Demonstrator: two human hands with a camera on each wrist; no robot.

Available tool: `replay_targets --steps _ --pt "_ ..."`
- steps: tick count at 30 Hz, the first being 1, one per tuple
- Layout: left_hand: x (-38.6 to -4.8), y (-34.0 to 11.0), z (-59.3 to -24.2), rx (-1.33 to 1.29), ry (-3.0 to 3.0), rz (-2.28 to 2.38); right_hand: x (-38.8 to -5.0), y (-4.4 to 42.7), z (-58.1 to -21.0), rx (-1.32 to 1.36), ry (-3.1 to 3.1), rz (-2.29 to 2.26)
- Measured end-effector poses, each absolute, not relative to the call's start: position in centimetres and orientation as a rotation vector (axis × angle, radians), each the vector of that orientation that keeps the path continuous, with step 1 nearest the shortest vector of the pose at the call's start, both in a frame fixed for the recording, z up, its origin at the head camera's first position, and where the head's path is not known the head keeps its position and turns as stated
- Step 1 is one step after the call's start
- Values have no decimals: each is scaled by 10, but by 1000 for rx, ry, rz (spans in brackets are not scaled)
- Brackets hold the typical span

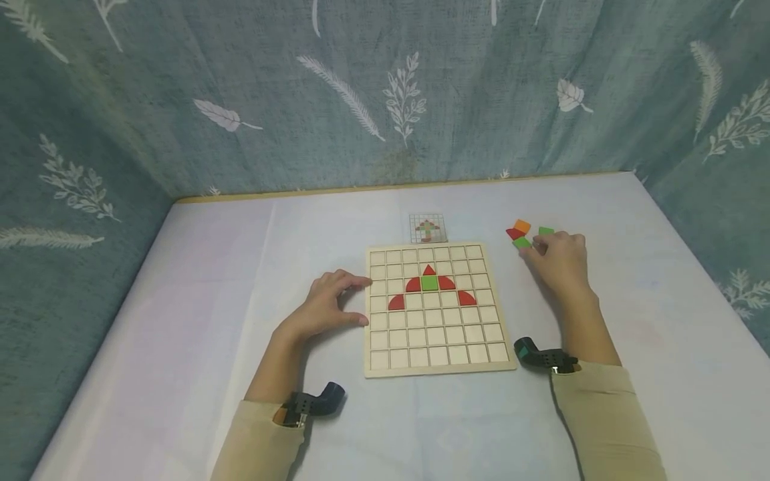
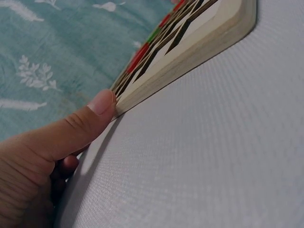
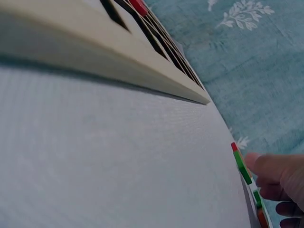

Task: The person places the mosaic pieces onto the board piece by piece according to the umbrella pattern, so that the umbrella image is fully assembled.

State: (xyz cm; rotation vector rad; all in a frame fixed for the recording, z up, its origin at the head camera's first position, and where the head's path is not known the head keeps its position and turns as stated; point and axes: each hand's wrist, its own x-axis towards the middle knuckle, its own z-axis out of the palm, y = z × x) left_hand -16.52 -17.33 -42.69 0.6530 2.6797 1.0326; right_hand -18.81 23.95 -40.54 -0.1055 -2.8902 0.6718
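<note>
A wooden grid board (image 1: 418,338) lies in the middle of the table. On it sit a green square (image 1: 430,283), a red triangle (image 1: 429,270) above it and several red quarter-round pieces (image 1: 466,298). My left hand (image 1: 323,306) touches the board's left edge with spread thumb and index finger; its thumb (image 2: 97,107) meets the wooden side. Right of the board, my right hand (image 1: 559,262) hovers with bent fingers over loose pieces: an orange one (image 1: 522,226), a red one (image 1: 515,234), a green one (image 1: 521,242) and another green one (image 1: 546,230), partly hidden. Nothing visible is between its fingers.
A small pattern card (image 1: 428,229) with a printed grid lies just behind the board. Dark wrist cameras (image 1: 319,401) are strapped to both forearms. Leaf-patterned blue-green cloth (image 1: 361,153) hangs behind and beside the white table (image 1: 325,224).
</note>
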Motion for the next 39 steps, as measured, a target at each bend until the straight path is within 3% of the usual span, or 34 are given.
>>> replay_targets --steps 8,20,27,39 --pt "-165 -171 -425 638 2676 1022 -191 238 -417 -237 -2903 570" --pt "-168 -172 -428 641 2680 1023 -182 230 -413 -175 -2919 637" --pt "-165 -173 -429 609 2686 1028 -177 221 -393 -4 -2958 777" --pt "-166 -171 -428 656 2696 1027 -168 176 -376 519 -2910 969"
